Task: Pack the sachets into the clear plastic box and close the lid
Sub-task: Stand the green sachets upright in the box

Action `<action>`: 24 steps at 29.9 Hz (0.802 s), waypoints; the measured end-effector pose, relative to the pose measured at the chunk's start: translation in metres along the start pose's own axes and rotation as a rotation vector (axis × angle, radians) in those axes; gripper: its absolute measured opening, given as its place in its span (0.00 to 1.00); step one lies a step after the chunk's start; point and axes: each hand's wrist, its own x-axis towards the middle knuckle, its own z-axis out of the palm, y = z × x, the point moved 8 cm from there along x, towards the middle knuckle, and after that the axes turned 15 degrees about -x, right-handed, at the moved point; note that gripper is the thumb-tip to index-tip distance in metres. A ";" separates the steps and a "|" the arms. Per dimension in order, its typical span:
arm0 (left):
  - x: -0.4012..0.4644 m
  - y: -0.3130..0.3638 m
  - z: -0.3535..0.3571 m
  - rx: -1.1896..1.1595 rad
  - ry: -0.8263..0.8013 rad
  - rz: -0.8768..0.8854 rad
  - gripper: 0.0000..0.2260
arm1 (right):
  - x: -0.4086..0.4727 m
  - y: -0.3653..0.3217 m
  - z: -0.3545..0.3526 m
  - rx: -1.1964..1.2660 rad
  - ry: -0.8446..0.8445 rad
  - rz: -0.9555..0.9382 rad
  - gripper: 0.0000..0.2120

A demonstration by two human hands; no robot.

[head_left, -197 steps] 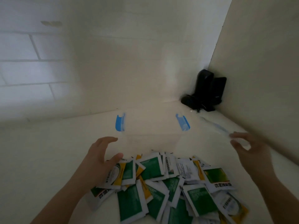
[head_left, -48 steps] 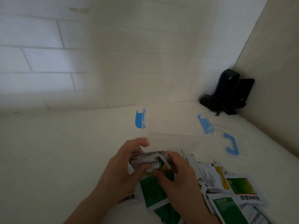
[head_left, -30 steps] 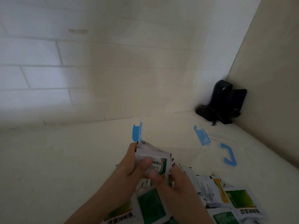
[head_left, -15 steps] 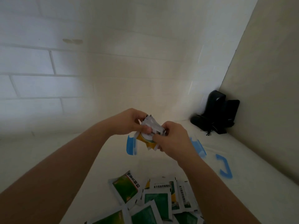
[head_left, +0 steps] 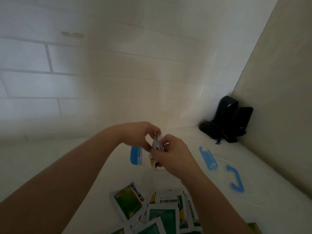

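– Both hands have edged further out over the clear plastic box [head_left: 172,159] since half a second ago, carrying the small stack of sachets [head_left: 156,146] with them.

– How are they gripped?

– Left hand [head_left: 140,135] pinches the stack's top edge, fingers closed tight on it. Right hand [head_left: 173,154] is curled round the lower part, thumb pressed against the front.

– And the box?

– On the counter [head_left: 59,157] below the hands, blue clips on its left and right ends. Its lid [head_left: 236,179] lies just right of it. Loose sachets [head_left: 157,211] lie nearer, at the bottom.
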 end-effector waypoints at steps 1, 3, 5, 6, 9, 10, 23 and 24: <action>0.000 -0.002 0.000 0.049 0.025 -0.013 0.14 | 0.000 0.000 0.005 -0.014 -0.025 -0.003 0.07; -0.001 -0.003 0.001 0.116 0.059 -0.026 0.14 | 0.001 0.001 0.011 -0.056 -0.078 -0.011 0.08; -0.002 -0.002 0.002 0.159 0.065 -0.032 0.13 | 0.001 -0.001 0.015 -0.121 -0.159 -0.020 0.08; -0.001 0.000 0.003 0.186 0.068 -0.030 0.13 | 0.002 -0.002 0.016 -0.159 -0.196 -0.025 0.09; 0.000 0.001 0.002 0.230 0.090 -0.033 0.14 | 0.004 -0.004 0.020 -0.218 -0.272 -0.038 0.12; -0.001 0.001 0.002 0.234 0.094 -0.036 0.14 | 0.005 -0.004 0.021 -0.223 -0.273 -0.052 0.11; -0.006 0.002 -0.004 0.161 0.140 -0.038 0.11 | 0.003 0.000 0.001 0.073 -0.092 -0.175 0.11; -0.007 0.002 -0.004 0.148 0.142 -0.027 0.11 | 0.003 -0.001 0.001 0.096 -0.088 -0.186 0.11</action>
